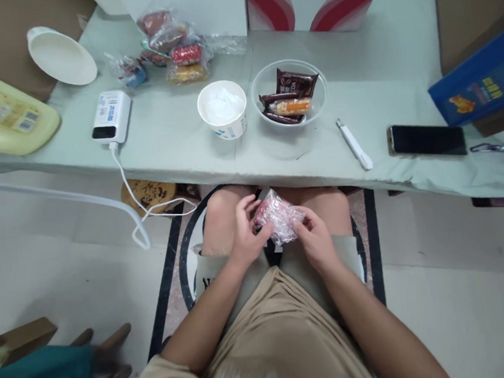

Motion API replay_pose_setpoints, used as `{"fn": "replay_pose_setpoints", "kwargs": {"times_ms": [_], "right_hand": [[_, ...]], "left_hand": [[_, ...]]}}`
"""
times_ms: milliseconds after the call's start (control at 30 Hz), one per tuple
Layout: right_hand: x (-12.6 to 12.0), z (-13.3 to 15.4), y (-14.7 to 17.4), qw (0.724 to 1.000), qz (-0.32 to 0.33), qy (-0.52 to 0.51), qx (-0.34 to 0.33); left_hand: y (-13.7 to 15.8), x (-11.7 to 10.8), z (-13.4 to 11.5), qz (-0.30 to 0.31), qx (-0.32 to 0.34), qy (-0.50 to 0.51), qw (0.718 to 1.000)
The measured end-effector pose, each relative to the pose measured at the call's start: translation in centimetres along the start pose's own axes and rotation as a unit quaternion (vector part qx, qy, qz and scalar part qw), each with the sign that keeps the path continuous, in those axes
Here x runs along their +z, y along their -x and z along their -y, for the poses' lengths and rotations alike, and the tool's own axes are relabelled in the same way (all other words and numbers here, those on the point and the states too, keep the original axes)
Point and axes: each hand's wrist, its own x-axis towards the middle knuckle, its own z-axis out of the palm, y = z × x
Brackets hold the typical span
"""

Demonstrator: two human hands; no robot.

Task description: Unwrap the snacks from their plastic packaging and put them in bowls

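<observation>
Nearest the camera, over the person's lap, both hands are closing on a small snack packet [278,216] wrapped in clear crinkly film with something red inside. The left hand [248,236] is pinching its left end, thumb on top and fingers curled beneath; the right hand [313,238] is gripping the right end the same way, so each grip is holding the packet and neither is spread wide. The packet is sitting between the knees, just below the table [369,73] edge and apart from it.

It looks light and soft, the film thin, slick and easily crumpled, so it would likely slide under flat fingers and squash if squeezed at the middle. The gathered ends or the sealed seams seem the surest places to take hold.

Farther out on the table, a paper cup [223,110] with white contents is standing just beside a clear bowl [289,94] holding dark wrapped bars. A white stick-shaped tool [354,143] and a dark phone [426,139] are lying to the right, a power bank [111,117] to the left. At the back, a heap of bagged snacks [172,49] is resting near a box.
</observation>
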Motion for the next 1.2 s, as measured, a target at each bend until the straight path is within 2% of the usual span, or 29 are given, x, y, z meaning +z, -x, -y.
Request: {"fn": "replay_pose_setpoints", "kwargs": {"times_ms": [100, 167, 300, 367, 433, 567, 633, 700, 800, 833, 867, 933, 967, 1000, 1067, 1133, 1200], "right_hand": [[-0.8, 0.0, 0.1, 0.999, -0.018, -0.030, 0.013], [-1.2, 0.1, 0.4, 0.998, 0.001, -0.062, 0.016], [-1.2, 0.1, 1.3, 0.987, 0.042, -0.147, 0.052], [-1.1, 0.1, 1.7, 0.977, 0.041, -0.195, 0.077], [-1.2, 0.1, 1.9, 0.968, 0.032, -0.228, 0.096], [-1.4, 0.1, 2.2, 0.960, 0.016, -0.259, 0.106], [-1.4, 0.1, 2.3, 0.957, 0.015, -0.273, 0.096], [-1.2, -0.1, 2.4, 0.955, 0.011, -0.285, 0.084], [-0.8, -0.5, 2.6, 0.957, 0.013, -0.278, 0.079], [-0.7, -0.6, 2.7, 0.964, 0.021, -0.254, 0.075], [-0.7, -0.8, 2.9, 0.976, 0.025, -0.208, 0.061], [-1.2, -1.0, 3.2, 0.998, -0.002, -0.054, -0.012], [-1.6, -1.0, 3.3, 0.997, -0.019, 0.039, -0.067], [-2.0, -1.0, 3.4, 0.983, -0.027, 0.130, -0.126], [-2.8, -0.9, 3.6, 0.936, -0.013, 0.267, -0.226], [-3.4, -0.8, 3.6, 0.900, 0.022, 0.335, -0.279], [-3.7, -0.7, 3.5, 0.885, 0.035, 0.350, -0.305]], "left_hand": [[0.8, 0.3, -1.2, 0.118, 0.023, -0.071, 0.990], [1.3, 0.6, -1.9, 0.150, 0.023, -0.115, 0.982], [1.9, 1.2, -2.9, 0.104, 0.019, -0.082, 0.991], [2.0, 1.1, -3.4, 0.066, -0.012, -0.033, 0.997], [1.7, 0.7, -3.8, -0.002, -0.061, 0.037, 0.997], [0.2, -1.2, -4.8, -0.133, -0.144, 0.170, 0.966], [-0.1, -2.0, -5.2, -0.146, -0.149, 0.214, 0.954], [0.4, -2.1, -5.2, -0.089, -0.150, 0.241, 0.955], [2.0, -0.6, -4.2, 0.077, -0.198, 0.209, 0.955], [2.4, 0.2, -3.7, 0.100, -0.219, 0.200, 0.950], [2.8, 1.0, -3.3, 0.093, -0.231, 0.206, 0.946], [2.9, 2.5, -2.5, 0.042, -0.260, 0.228, 0.937], [2.7, 3.0, -2.3, 0.017, -0.276, 0.236, 0.932], [2.5, 3.3, -2.1, -0.002, -0.291, 0.242, 0.925], [2.1, 3.5, -1.9, -0.016, -0.314, 0.252, 0.915], [1.9, 3.4, -1.8, -0.013, -0.329, 0.258, 0.908], [2.0, 3.2, -1.6, -0.011, -0.345, 0.252, 0.904]]}}
